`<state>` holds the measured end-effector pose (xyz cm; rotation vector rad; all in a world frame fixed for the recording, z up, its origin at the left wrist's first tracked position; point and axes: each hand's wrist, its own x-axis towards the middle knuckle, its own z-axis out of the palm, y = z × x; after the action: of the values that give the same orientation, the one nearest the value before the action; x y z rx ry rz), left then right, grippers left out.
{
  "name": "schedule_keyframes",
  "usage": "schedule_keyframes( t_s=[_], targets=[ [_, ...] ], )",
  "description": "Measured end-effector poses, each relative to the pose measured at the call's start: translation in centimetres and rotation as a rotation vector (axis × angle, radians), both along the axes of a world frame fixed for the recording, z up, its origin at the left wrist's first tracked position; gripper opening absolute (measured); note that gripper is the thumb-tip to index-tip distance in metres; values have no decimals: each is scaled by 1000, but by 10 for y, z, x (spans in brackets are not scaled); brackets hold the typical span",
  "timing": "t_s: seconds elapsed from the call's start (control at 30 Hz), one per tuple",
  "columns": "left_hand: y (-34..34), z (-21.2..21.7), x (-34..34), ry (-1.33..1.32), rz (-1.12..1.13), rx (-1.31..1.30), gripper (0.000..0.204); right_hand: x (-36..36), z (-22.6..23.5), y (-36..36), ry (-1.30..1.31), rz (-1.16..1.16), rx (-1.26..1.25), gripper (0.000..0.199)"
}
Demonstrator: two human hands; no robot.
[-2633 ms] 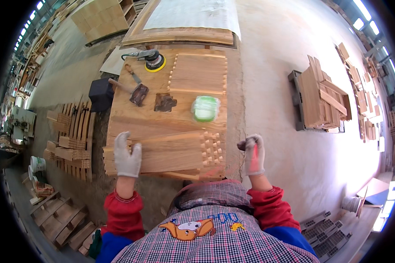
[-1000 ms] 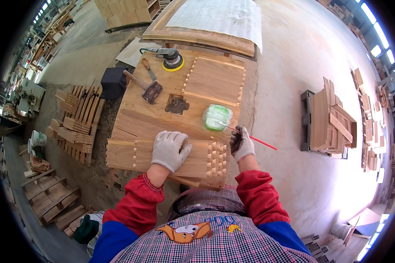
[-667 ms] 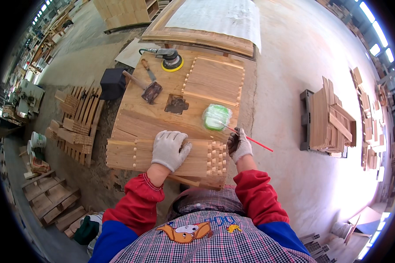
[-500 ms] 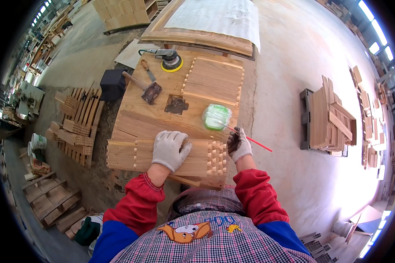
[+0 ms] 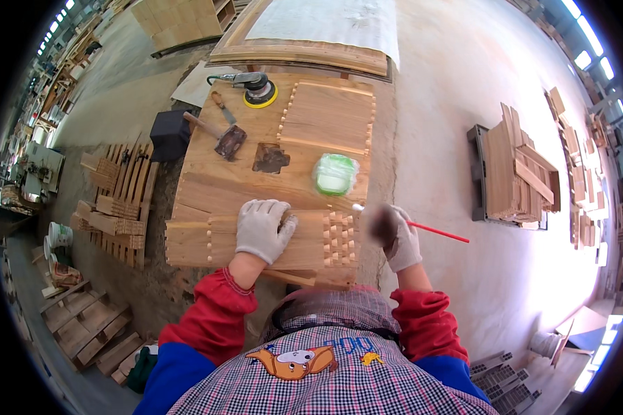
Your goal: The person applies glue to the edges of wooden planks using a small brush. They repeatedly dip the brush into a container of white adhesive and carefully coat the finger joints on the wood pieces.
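Note:
My left hand (image 5: 263, 232), in a white glove, lies over a stack of wooden boards (image 5: 304, 242) with finger-jointed ends, its fingers bent over the far edge. My right hand (image 5: 399, 238), gloved with dark-stained, blurred fingers, is closed around a thin brush (image 5: 439, 232) with a red handle. The brush's white tip points left, just above the right end of the boards, where rows of pale joints show. Beyond it stands a tub (image 5: 336, 174) of white stuff with a green rim and clear plastic wrap.
On the workbench (image 5: 221, 176) lie a mallet (image 5: 230, 142), a scraper (image 5: 223, 107), a sander (image 5: 259, 90) with a yellow-edged pad, and a jointed panel (image 5: 329, 117). Pallets of boards stand left (image 5: 121, 200) and right (image 5: 516, 173). A sheeted table (image 5: 322, 28) is beyond.
My right hand has moved right, drawing the brush away from the tub and its tip toward the boards' jointed end. My left hand stays on the boards. The view has shifted slightly.

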<state>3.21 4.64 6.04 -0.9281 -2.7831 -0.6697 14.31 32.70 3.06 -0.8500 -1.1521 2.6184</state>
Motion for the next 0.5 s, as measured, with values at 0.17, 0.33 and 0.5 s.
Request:
schedule_keyframes(
  t_s=[0.17, 0.33, 0.5],
  targets=[
    [2, -2, -1, 21, 1, -4, 26, 21, -10, -12, -92, 18, 213, 18],
    [0, -2, -2, -5, -3, -12, 27, 14, -4, -24, -61, -11, 259, 15],
    [1, -2, -1, 8, 2, -10, 27, 18, -14, -22, -61, 14, 317, 15]
  ],
)
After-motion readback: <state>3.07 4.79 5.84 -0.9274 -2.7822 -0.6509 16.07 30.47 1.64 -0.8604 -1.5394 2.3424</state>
